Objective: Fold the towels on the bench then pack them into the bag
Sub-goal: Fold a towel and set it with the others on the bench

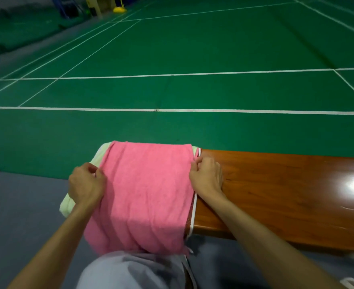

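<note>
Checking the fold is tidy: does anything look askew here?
Yes: the pink towel droops, creased, off the bench at its near end, and the pale green towel beneath sticks out crookedly at left.

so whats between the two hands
The pink towel, stretched from the left hand to the right hand; the head view shows it.

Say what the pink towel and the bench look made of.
The pink towel: soft terry-like cloth, likely cotton or microfibre; matte, nubby pile, drapes in folds. The bench: wood or wood veneer, glossy varnish; reddish grain lines and a bright light reflection.
</note>
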A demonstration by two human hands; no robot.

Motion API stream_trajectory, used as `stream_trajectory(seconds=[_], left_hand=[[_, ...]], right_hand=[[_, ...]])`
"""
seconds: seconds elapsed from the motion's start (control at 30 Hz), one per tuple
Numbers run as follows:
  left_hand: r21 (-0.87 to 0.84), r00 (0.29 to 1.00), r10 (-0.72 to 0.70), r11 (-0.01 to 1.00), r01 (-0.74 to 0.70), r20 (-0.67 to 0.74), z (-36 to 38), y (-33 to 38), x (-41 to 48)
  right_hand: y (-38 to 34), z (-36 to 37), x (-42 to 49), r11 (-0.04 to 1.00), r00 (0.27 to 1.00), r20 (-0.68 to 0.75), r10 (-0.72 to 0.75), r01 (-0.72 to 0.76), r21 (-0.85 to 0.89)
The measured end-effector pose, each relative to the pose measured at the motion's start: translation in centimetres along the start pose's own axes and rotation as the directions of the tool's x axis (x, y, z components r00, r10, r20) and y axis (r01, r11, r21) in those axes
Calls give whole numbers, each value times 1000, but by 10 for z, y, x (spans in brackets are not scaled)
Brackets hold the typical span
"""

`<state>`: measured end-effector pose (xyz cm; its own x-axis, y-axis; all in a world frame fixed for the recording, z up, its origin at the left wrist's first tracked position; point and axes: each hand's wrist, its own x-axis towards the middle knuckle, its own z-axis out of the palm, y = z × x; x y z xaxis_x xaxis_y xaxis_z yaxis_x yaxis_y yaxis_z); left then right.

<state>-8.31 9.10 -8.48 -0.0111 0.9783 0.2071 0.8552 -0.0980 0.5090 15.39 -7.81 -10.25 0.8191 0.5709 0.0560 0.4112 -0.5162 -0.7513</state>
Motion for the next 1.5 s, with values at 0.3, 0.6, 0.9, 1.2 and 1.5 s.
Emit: stream_trajectory(seconds=[0.3, 0.6, 0.9, 1.2, 1.5], left_hand=[[-299, 937, 156, 953, -59, 313, 13, 94, -55], [-520, 732, 159, 801, 296, 662, 91, 191, -159], [-411, 830, 181, 909, 63, 528, 101, 201, -176], [-261, 402, 811, 535, -803, 425, 109, 222, -237], [-25, 474, 677, 587, -809, 563, 122, 175, -208]], right_hand=[[80, -91, 36, 847, 959, -94, 268, -188, 497], [201, -226, 64, 820, 898, -112, 426, -331, 466], [235, -255, 60, 938, 945, -148, 291, -251, 238], [195, -191, 7, 824, 948, 257, -189, 296, -483], [225, -210, 15, 725, 933, 336, -132, 322, -609]])
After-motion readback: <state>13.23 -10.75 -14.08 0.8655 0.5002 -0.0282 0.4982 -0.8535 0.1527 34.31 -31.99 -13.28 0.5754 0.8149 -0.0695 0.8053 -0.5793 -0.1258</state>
